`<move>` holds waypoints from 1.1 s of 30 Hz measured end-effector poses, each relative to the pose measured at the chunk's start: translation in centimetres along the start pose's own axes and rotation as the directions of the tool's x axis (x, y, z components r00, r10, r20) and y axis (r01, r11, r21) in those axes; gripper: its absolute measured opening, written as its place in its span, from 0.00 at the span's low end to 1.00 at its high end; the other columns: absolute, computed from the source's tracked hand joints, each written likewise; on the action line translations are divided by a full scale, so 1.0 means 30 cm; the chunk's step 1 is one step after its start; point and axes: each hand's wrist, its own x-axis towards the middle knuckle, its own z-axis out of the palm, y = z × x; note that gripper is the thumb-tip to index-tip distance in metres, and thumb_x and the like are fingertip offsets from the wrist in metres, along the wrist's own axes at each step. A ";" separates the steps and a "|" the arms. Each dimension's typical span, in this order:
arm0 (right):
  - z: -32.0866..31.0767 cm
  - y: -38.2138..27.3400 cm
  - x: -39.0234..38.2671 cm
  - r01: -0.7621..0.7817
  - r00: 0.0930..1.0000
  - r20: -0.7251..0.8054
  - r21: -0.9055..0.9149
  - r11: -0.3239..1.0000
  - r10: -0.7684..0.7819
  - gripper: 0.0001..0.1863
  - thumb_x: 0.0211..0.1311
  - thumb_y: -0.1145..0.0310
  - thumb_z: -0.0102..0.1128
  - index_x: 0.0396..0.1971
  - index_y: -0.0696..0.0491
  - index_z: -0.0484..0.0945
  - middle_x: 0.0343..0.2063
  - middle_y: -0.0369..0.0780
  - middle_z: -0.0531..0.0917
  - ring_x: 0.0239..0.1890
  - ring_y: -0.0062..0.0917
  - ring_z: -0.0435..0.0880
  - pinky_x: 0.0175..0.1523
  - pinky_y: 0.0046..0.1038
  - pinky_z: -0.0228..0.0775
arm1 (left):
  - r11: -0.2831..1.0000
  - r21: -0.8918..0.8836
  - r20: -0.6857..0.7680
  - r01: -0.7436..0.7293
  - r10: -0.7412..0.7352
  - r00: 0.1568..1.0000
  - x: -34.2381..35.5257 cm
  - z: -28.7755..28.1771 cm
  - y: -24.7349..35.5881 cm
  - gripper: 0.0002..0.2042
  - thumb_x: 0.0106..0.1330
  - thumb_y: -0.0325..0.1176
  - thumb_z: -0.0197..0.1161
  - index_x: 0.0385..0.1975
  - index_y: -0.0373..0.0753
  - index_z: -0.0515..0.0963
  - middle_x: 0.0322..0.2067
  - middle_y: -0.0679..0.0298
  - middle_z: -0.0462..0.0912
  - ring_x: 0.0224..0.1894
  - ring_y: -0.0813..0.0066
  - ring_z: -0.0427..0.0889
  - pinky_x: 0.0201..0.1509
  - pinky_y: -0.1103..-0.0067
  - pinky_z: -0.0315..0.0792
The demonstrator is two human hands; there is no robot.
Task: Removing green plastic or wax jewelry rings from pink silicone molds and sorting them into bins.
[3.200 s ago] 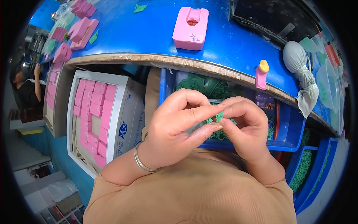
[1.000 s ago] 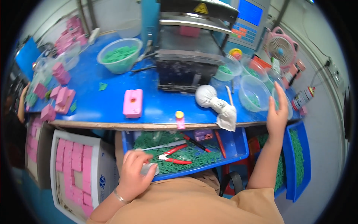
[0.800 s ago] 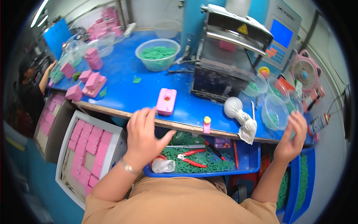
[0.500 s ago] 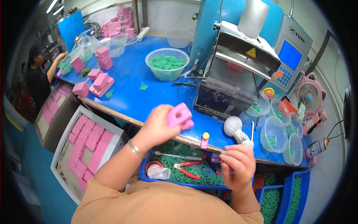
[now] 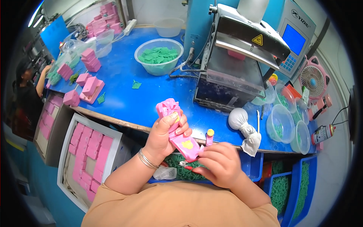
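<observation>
My left hand [image 5: 160, 138] grips a soft pink piece [image 5: 187, 145] with yellow patches on it. The piece stands tilted above the table's front edge, its crumpled upper end bulging out over my fingers. At its lower right end, my right hand [image 5: 221, 162] is closed, fingertips against the pink corner; whatever sits between them is hidden. Just beyond that corner, a small pink bottle with a yellow cap [image 5: 210, 137] stands at the edge. Beneath both hands lies a blue tray holding green pieces [image 5: 177, 162], red-handled pliers [image 5: 187, 165] and a crumpled clear bag [image 5: 165, 173].
A press machine [image 5: 236, 60] stands at the back right, with a white cloth bundle [image 5: 242, 125] before it. Clear tubs [image 5: 280, 128] and a pink fan [image 5: 313, 77] are to the right. A bowl of green pieces [image 5: 159, 56], pink blocks [image 5: 90, 86] and a box [image 5: 65, 151] lie left.
The pink piece, a closed block before, now shows bent open with yellow patches visible. My right hand has moved left from the table edge to its lower end. The view has shifted slightly.
</observation>
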 end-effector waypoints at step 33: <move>0.059 0.033 -0.001 -0.462 0.860 -0.033 -0.473 0.750 0.509 0.15 0.42 0.61 0.66 0.26 0.53 0.73 0.33 0.38 0.74 0.38 0.32 0.70 0.43 0.35 0.53 | 0.665 0.745 0.067 0.054 -0.155 0.986 -0.097 -0.024 0.026 0.21 0.53 0.19 0.61 0.45 0.36 0.61 0.40 0.63 0.70 0.43 0.78 0.72 0.47 0.78 0.69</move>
